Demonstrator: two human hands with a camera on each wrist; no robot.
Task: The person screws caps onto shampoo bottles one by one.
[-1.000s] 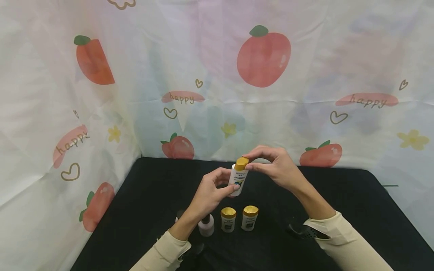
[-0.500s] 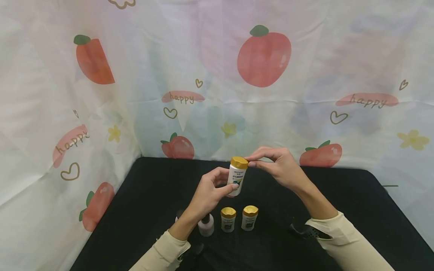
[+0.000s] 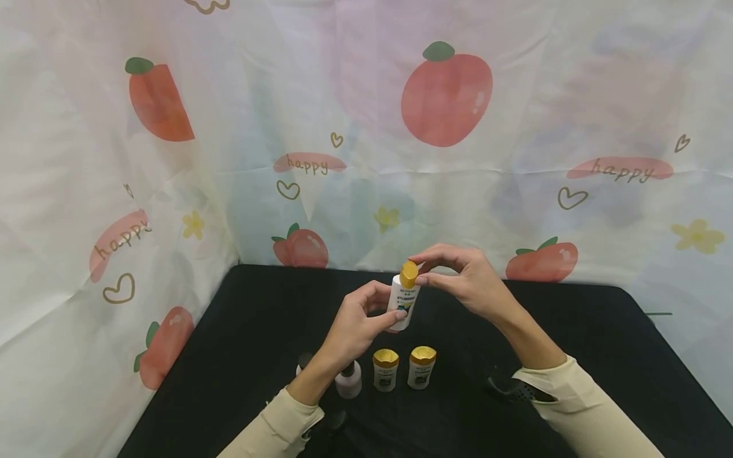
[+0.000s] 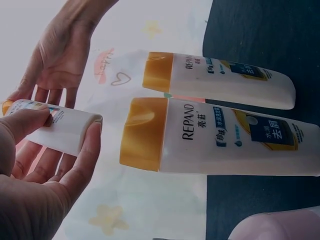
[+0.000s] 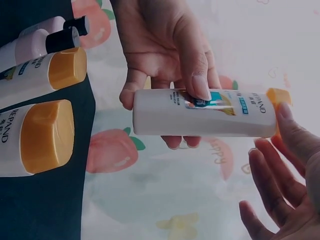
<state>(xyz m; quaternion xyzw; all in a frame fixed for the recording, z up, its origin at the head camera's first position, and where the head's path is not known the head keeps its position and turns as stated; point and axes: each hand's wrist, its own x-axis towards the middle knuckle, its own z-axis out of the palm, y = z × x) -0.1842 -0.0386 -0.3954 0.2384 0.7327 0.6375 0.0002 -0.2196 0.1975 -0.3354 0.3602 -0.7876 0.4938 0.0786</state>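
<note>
Above the table, my left hand (image 3: 355,327) holds a small white shampoo bottle (image 3: 403,299) round its body, tilted slightly, with the thumb across the front label. My right hand (image 3: 466,283) pinches the bottle's gold cap (image 3: 409,274) between thumb and fingertips. The cap sits at an angle to the flat body and is still on the bottle. In the right wrist view, the other fingers of my right hand (image 5: 285,185) are spread away from the bottle. Two matching shampoo bottles with gold caps, a left one (image 3: 385,374) and a right one (image 3: 421,371), stand below.
Left of the gold-capped bottles are two pale pink bottles with black caps, one (image 3: 348,383) partly behind my left forearm and the other (image 5: 45,26) largely hidden in the head view. The black table (image 3: 275,305) meets a fruit-printed cloth (image 3: 366,210) at its back and left.
Half a second ago the cap faced forward, with my right fingertips at its edge. Now they pinch the cap, turned out of line with the body. The left hand has barely moved.
</note>
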